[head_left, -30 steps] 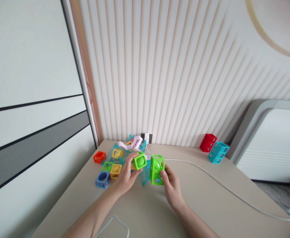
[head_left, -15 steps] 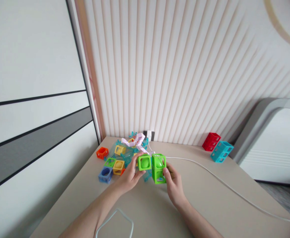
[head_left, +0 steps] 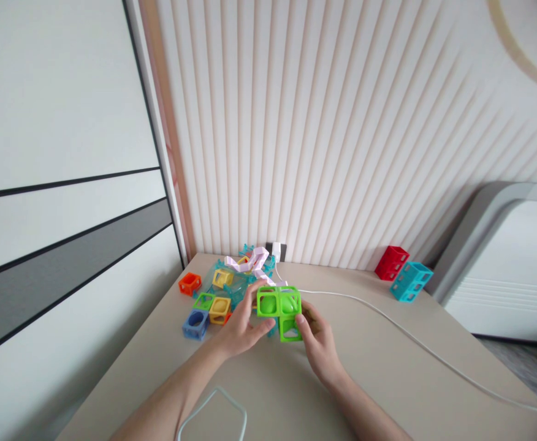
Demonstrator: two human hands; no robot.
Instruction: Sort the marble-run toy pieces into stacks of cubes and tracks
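Three bright green open-framed cube blocks (head_left: pixel 279 302) sit joined in an L shape above the table, two across the top and one under the right one. My left hand (head_left: pixel 242 321) grips the left cube, its fingers behind and its thumb near the lower edge. At the right side, my right hand (head_left: pixel 318 334) is closed on the lower cube, thumb in front and fingers partly hidden behind. Close to my left hand lie a yellow cube block (head_left: pixel 220 310), a blue cube block (head_left: pixel 195 324) and a flat-looking green block (head_left: pixel 203 301).
An orange block (head_left: pixel 189 283), pale pink zigzag pieces (head_left: pixel 254 260) and teal translucent parts (head_left: pixel 237 289) lie at the back left. Red blocks (head_left: pixel 392 263) and a turquoise block stack (head_left: pixel 411 282) stand at the back right. A white cable (head_left: pixel 365 301) crosses the table.
The single green cube in my left hand and the green pair in my right hand have come together; the gap between them is closed. My right hand has shifted slightly left.
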